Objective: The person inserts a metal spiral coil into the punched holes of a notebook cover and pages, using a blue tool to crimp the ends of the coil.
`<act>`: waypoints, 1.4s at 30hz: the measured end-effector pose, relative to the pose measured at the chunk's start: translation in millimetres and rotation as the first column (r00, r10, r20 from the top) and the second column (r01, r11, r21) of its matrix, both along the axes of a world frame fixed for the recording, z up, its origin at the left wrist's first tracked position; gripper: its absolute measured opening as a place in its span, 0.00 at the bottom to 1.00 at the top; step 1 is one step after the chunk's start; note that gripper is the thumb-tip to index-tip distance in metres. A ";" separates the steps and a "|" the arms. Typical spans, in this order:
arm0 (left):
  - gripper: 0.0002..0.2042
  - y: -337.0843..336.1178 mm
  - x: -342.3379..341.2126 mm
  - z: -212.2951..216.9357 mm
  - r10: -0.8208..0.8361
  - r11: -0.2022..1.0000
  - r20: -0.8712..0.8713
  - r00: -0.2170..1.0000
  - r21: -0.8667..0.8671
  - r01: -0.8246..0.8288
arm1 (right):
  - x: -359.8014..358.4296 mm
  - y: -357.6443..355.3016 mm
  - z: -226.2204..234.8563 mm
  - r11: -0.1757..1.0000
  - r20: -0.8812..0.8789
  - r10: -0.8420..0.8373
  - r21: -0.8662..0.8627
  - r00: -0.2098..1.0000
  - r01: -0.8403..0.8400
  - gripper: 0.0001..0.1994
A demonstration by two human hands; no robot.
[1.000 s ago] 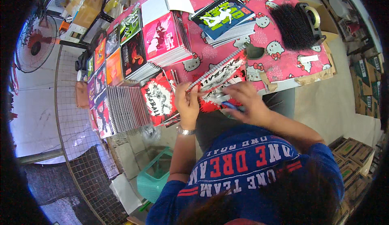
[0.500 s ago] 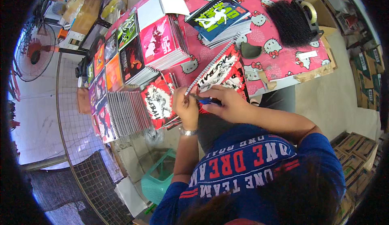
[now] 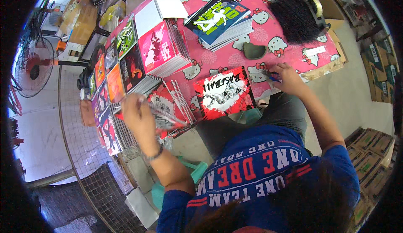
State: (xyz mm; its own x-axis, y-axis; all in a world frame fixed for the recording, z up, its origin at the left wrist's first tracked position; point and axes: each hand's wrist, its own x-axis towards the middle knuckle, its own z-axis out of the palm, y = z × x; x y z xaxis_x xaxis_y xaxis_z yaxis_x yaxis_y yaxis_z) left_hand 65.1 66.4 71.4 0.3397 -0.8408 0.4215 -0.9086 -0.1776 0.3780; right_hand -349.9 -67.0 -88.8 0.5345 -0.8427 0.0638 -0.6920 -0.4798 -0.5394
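Note:
My left hand (image 3: 138,115), smeared by motion, grips a red spiral notebook (image 3: 170,119) that is tilted nearly edge-on. It hangs over a stack of red spiral notebooks (image 3: 178,101) at the table's near left. Straight ahead of me, a red, black and white notebook (image 3: 226,92) lies at the table edge, with no coil visible on it. To its right, my right hand (image 3: 287,80) rests by the table with its fingers curled round a small blue-handled hand tool (image 3: 275,77). The tool's tip is too small to make out.
Spiral notebooks with green, orange and pink covers (image 3: 157,48) cover the left side. A blue-covered pile (image 3: 218,19) stands further back. Black plastic coils (image 3: 289,19) lie at the far right beside a tape roll (image 3: 314,5). A dark green curved piece (image 3: 254,51) sits mid-table.
My left hand has swung left, carrying the spiral notebook from in front of me to the red stack. My right hand has moved off to the right with the tool, uncovering another red notebook.

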 end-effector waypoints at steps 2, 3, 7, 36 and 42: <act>0.08 -37.7 27.2 -38.4 0.071 0.966 -0.012 0.997 0.249 -0.066 | -3.5 -13.2 -13.4 0.995 0.058 0.021 -0.101 0.998 -0.015 0.16; 0.09 -49.9 41.5 -60.0 0.108 0.915 -0.109 0.988 0.400 -0.056 | -2.0 -30.4 -17.2 0.994 0.022 -0.088 -0.061 0.996 0.089 0.16; 0.13 -79.0 -1.7 -125.3 -0.003 0.969 0.139 0.990 0.243 -0.031 | -23.4 -107.5 -36.1 0.804 0.139 -0.404 -0.417 0.904 0.424 0.12; 0.13 -37.1 -113.7 -77.1 -0.540 0.842 0.098 0.836 0.057 0.537 | 52.1 -11.7 57.9 0.982 0.594 0.138 0.020 0.793 -0.186 0.19; 0.12 -40.7 -120.4 -79.6 -0.522 0.852 0.096 0.848 0.013 0.523 | 62.6 6.4 60.2 0.952 0.580 0.209 0.062 0.787 -0.299 0.15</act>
